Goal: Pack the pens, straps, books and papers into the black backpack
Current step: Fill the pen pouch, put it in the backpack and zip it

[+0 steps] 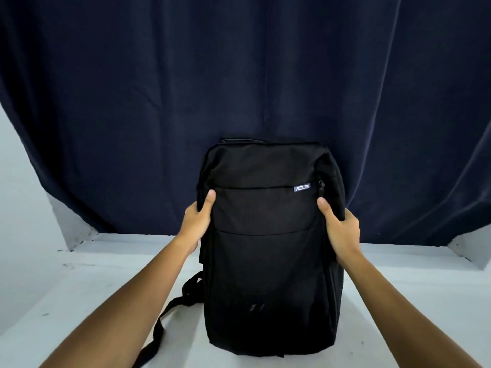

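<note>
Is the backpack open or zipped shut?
Shut, as far as shows: the backpack has no gaping opening, and the zipper pull sits at the seam's end. Both hands grip its sides.

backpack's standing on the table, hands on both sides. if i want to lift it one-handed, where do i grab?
Probably the top carry handle, from above: the black backpack stands upright and the handle peeks over its top rear edge. The left hand and right hand grip the side edges, which steadies it but takes both hands.

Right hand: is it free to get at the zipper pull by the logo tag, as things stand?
Probably yes. The zipper pull sits exposed just above the right hand's thumb, nothing covering it, but that hand grips the black backpack and must let go.
</note>
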A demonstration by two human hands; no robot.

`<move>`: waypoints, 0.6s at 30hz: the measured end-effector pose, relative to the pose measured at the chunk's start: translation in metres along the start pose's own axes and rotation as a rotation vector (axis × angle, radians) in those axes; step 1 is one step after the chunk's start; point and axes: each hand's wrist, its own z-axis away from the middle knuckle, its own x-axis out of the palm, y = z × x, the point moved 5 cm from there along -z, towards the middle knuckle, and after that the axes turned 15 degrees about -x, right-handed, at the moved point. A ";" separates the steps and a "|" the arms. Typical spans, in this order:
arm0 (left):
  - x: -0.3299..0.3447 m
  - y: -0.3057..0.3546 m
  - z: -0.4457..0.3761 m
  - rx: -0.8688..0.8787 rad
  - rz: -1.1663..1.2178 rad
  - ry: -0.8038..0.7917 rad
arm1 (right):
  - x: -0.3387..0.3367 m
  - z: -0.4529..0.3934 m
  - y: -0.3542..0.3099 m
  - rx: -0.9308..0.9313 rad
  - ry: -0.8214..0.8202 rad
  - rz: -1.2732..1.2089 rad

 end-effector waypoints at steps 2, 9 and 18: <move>-0.007 -0.004 0.007 -0.001 -0.022 0.009 | -0.004 0.003 0.000 0.000 -0.057 0.033; -0.014 -0.021 0.029 -0.057 -0.023 -0.061 | -0.013 0.023 -0.016 0.033 -0.193 -0.127; 0.000 -0.060 0.047 -0.194 -0.055 -0.051 | -0.004 0.058 0.024 0.264 -0.276 -0.112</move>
